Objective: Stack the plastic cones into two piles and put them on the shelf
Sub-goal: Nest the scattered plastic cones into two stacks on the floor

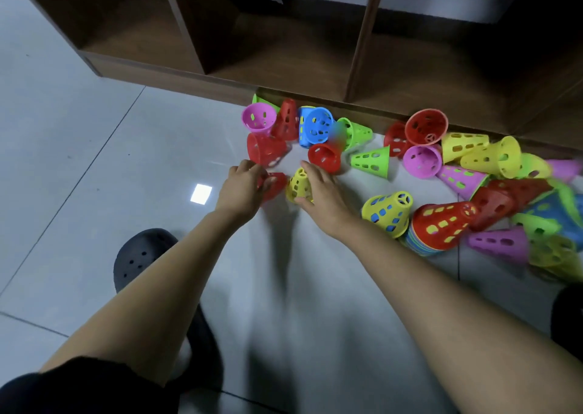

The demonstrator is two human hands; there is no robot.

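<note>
Two hands gathering perforated plastic cones from a tiled floor (94,148) before an empty wooden shelf (284,53).

Left hand (243,186) grips a red cone (273,184); right hand (321,189) closes on a yellow cone (299,185). Judged light, thin-walled, slightly flexible and smooth: best held around the body, near the wide rim.

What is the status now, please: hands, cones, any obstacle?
Left hand closing on red cone. Right hand on yellow cone. Stacked pile on floor, shelf without cones. Loose cones crowd around.
</note>
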